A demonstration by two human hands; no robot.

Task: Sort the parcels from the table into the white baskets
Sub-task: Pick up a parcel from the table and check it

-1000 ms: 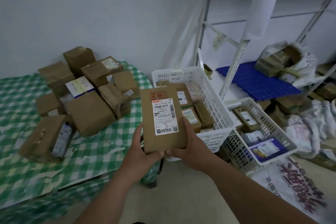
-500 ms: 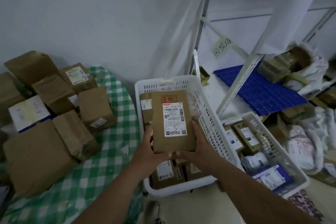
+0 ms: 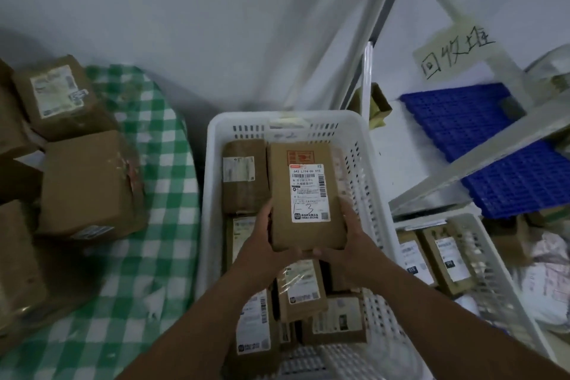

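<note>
A: Holding a flat brown cardboard parcel with a white shipping label, both hands sit at its near end. The left hand grips the near left corner, thumb up the side; the right hand grips the near right corner the same way.

B: Where is that parcel in the scene?

A: Over the large white slotted plastic basket, label up, its long side running near to far. Whether it touches the parcels below, I cannot tell.

B: What lies in that basket?

A: Several brown boxes with labels, among them a taped brown box at the far left, just beside the held parcel, and a small labelled brown box nearer, below the hands.

B: And to the left?

A: The surface with a green-and-white checked cloth carries more brown cartons; a plain brown carton sits near the basket, and a carton with a pale label stands farther back.

B: To the right?

A: A second white slotted basket holds labelled parcels. Beyond it lies a blue plastic grid panel under a white metal shelf frame, with a handwritten paper note on the wall.
</note>
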